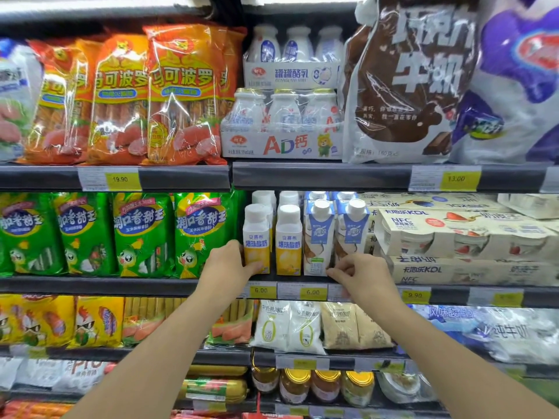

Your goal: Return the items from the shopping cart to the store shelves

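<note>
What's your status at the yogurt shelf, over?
Left hand grips the yellow yogurt bottle on the middle shelf. Right hand pinches the blue carton base. Nothing in the way.

Dark tiered store shelving (181, 176) fills view; yellow price tags (120, 179) on rails; bright, even light.

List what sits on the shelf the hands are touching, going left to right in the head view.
Green sausage packs → yellow yogurt bottle held by the left hand → second yellow bottle → blue-and-white cartons, right hand at their base → beige yogurt multipacks.
</note>
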